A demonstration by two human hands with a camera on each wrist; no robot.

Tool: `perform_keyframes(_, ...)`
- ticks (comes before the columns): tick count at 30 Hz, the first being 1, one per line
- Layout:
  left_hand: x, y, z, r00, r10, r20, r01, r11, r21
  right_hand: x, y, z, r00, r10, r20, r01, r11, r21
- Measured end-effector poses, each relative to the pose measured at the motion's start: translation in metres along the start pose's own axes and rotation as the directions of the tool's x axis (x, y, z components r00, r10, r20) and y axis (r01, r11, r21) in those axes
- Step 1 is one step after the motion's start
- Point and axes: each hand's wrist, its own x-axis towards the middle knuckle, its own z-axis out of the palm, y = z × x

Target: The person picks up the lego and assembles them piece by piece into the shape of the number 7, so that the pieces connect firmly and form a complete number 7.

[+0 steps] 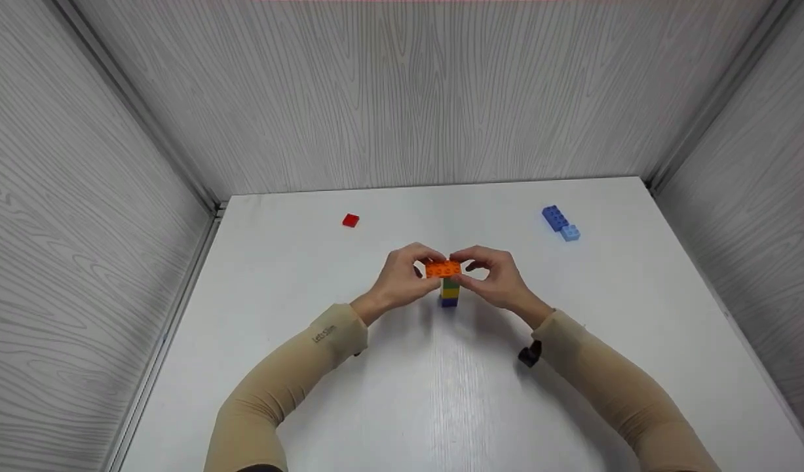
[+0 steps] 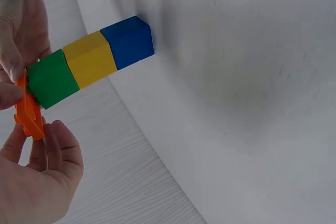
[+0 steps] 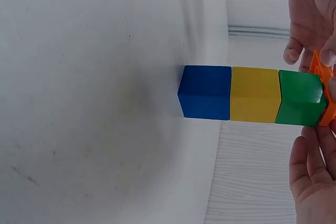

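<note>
An orange brick [image 1: 443,269] lies flat and crosswise on top of an upright stack. From the top down, the stack has a green brick [image 2: 52,79], a yellow brick [image 3: 256,95] and a blue brick [image 3: 206,92] standing on the table. My left hand [image 1: 403,278] grips the orange brick's left end between thumb and fingers. At its other end, the right hand [image 1: 497,278] pinches the same brick. In both wrist views the orange brick looks slightly tilted against the green one; whether it is fully seated I cannot tell.
On the white table [image 1: 297,262], a flat red piece [image 1: 350,220] lies at the back left. A blue brick [image 1: 555,217] and a smaller light blue brick [image 1: 571,233] lie close together at the back right. Grey wood-grain panels [image 1: 402,92] surround the table's back and sides.
</note>
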Motion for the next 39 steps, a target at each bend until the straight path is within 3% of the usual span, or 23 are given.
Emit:
perform_keyframes(9, 0.001, -0.002, -0.001, 1.000, -0.030, 0.004, 0.030, 0.999, -0.017, 0.003, 0.000, 0.000, 1.000, 0.008, -0.004, -0.008, 1.000, -0.029)
perform_keyframes(19, 0.004, -0.001, 0.000, 0.996, -0.066, 0.057, 0.068, 0.997, -0.031, -0.003, 0.008, 0.001, 0.999, 0.026, -0.027, -0.027, 0.999, -0.023)
perform_keyframes(23, 0.003, -0.006, 0.000, 0.997, -0.058, 0.045, 0.061, 0.996, -0.072, -0.002, 0.008, 0.001, 0.999, 0.024, -0.035, -0.024, 1.000, 0.007)
perform_keyframes(30, -0.001, -0.017, -0.001, 0.999, -0.027, 0.019, 0.029, 0.993, -0.117, 0.001, 0.009, 0.005, 0.998, -0.052, -0.025, 0.052, 0.999, -0.009)
perform_keyframes(39, -0.012, -0.031, -0.004, 0.996, -0.084, -0.012, 0.083, 0.990, -0.116, 0.001, 0.008, 0.004, 1.000, 0.007, -0.014, -0.007, 1.000, -0.020)
